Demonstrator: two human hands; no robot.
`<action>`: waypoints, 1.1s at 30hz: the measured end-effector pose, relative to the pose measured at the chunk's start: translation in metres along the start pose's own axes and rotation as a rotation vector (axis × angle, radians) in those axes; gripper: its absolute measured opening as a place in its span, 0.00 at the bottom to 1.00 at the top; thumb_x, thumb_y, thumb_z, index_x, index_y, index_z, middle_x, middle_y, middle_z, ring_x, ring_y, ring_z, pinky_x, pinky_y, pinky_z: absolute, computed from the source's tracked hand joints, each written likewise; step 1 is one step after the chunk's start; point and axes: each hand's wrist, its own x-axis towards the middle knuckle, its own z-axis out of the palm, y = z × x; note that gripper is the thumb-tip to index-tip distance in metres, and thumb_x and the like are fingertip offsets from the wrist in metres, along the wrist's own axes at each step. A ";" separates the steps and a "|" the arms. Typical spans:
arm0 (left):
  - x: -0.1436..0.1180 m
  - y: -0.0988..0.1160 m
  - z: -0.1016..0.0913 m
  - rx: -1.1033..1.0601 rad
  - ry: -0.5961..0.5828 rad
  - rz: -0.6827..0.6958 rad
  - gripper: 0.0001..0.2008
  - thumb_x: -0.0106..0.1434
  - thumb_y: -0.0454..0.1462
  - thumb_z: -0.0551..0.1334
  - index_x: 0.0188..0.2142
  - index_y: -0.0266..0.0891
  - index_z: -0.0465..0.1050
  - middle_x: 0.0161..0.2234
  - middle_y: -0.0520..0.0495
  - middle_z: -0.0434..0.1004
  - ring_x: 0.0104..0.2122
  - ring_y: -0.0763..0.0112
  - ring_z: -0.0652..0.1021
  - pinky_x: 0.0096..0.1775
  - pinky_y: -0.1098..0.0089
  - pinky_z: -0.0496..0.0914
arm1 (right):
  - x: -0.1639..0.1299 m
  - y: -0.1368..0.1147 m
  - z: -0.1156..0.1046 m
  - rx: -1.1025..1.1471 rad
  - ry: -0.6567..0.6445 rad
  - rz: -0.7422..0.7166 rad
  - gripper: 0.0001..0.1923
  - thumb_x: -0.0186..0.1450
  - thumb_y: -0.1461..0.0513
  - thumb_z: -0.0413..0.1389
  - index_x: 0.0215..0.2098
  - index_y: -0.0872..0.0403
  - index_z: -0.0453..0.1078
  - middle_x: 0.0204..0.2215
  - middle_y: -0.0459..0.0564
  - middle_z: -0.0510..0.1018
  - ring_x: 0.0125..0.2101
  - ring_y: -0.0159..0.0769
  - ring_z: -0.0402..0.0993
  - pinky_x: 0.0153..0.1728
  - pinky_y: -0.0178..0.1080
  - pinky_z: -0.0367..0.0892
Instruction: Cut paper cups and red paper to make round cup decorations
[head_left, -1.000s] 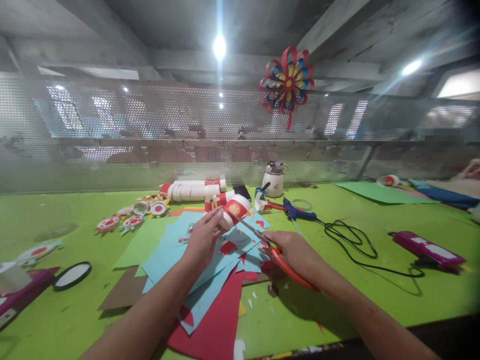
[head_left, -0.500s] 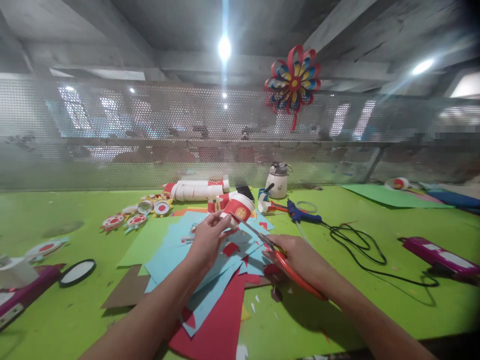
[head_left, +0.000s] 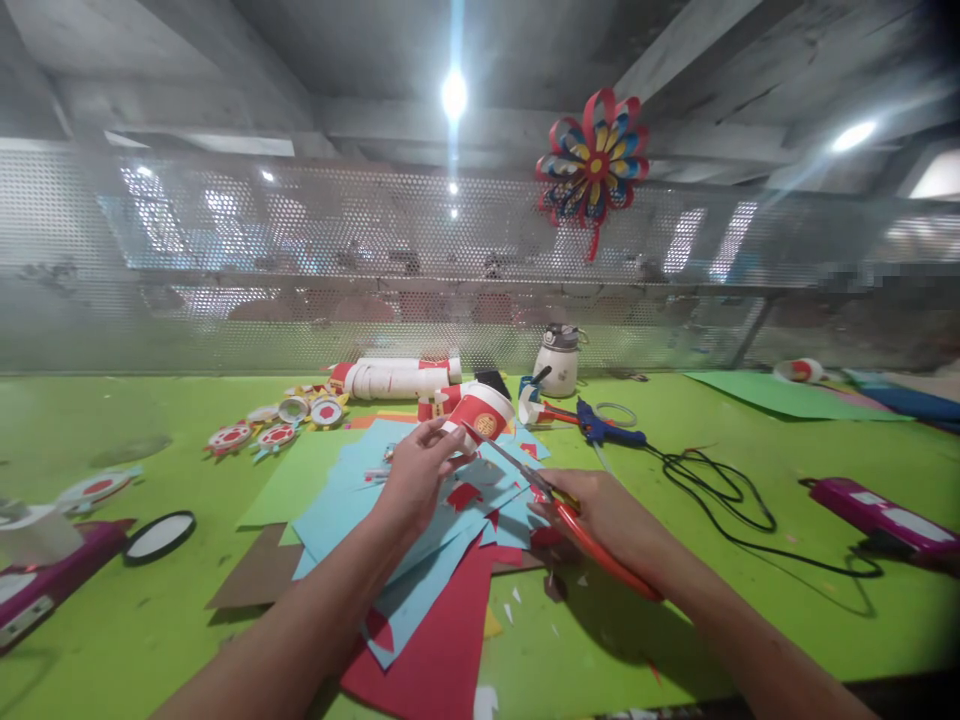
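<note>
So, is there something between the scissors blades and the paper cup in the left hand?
Nothing visible. The scissors in the right hand already reach the red paper cup, which the left hand holds above the blue paper sheets.

From my remote seat, the middle of the green table (head_left: 112, 620) was crowded: a spread of blue and red paper sheets (head_left: 420, 600) lay under both forearms, leaving no bare surface there. Beyond it stood a lying stack of white cups (head_left: 397, 379), a white jar (head_left: 559, 362) and a blue glue gun (head_left: 604, 428), closing the far centre. The glue gun's black cable (head_left: 720, 505) looped across the right side towards a magenta box (head_left: 881, 515). To the left, paper discs (head_left: 274, 425) and a black-rimmed round mirror (head_left: 159, 536) lay well apart, with open green between them. The perforated metal screen (head_left: 225, 260) walled off the table's far edge.
</note>
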 end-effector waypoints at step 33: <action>-0.005 0.001 0.004 0.036 -0.040 -0.002 0.31 0.48 0.39 0.70 0.52 0.34 0.70 0.37 0.40 0.78 0.35 0.64 0.77 0.42 0.60 0.70 | 0.000 0.008 0.013 0.342 -0.088 0.054 0.18 0.62 0.51 0.53 0.37 0.57 0.73 0.24 0.48 0.75 0.22 0.34 0.71 0.24 0.36 0.69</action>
